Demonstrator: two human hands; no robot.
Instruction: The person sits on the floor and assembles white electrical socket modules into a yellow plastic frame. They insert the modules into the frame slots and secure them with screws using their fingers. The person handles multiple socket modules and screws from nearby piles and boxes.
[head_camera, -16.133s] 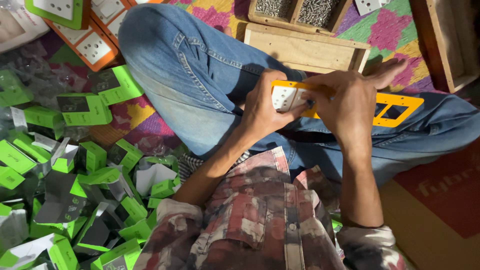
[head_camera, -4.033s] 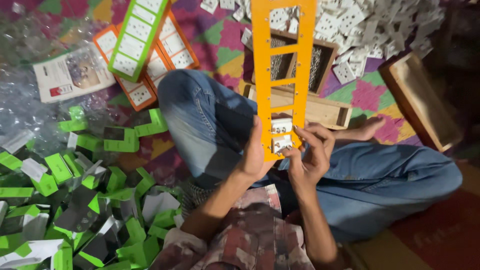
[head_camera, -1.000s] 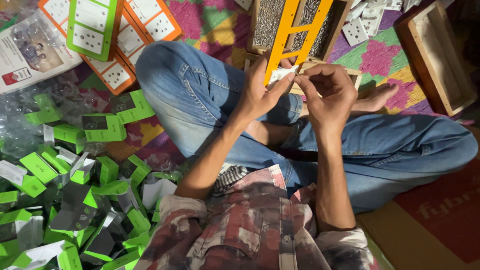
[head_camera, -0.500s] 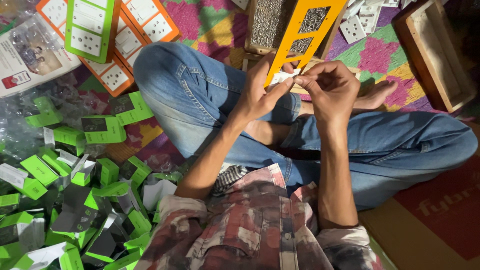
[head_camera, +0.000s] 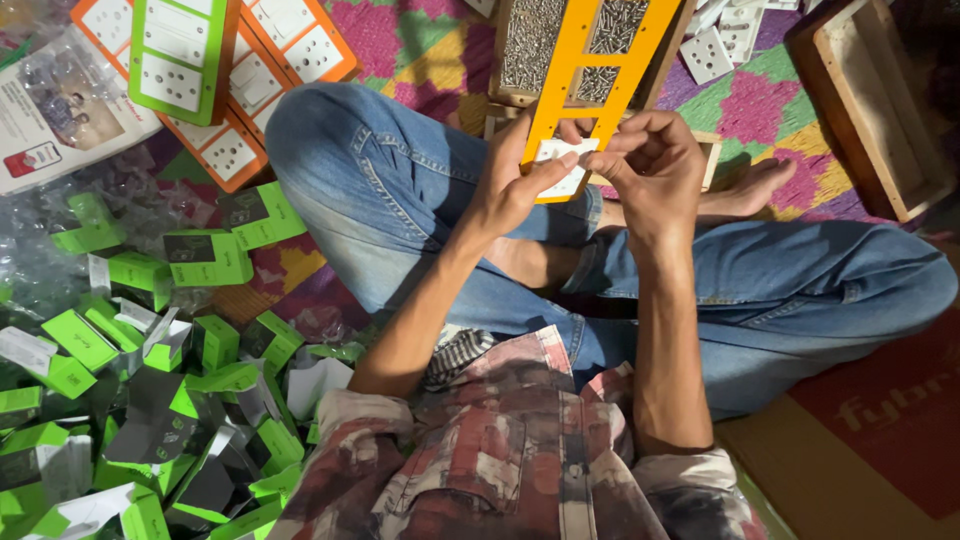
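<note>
I sit cross-legged in blue jeans. My left hand (head_camera: 515, 185) and my right hand (head_camera: 650, 165) meet over my lap at the lower end of a long orange plastic frame (head_camera: 590, 60) with rectangular openings. The frame leans up and away to the right. Both hands pinch a small white switch module (head_camera: 560, 165) set in the frame's lowest opening. My left thumb and forefinger press on the module's left side, and my right fingers curl over its right side.
A wooden tray of small screws (head_camera: 525, 50) lies beyond the frame. Loose white sockets (head_camera: 715, 45) and a wooden box (head_camera: 870, 110) are at the upper right. Orange and green panels with fitted sockets (head_camera: 215, 70) lie upper left. Several green cartons (head_camera: 150, 370) pile at my left.
Over the last second the frame has tilted a little more to the right and its lower end sits slightly higher. Both hands stay on the white module. Seconds earlier the frame stood upright.
</note>
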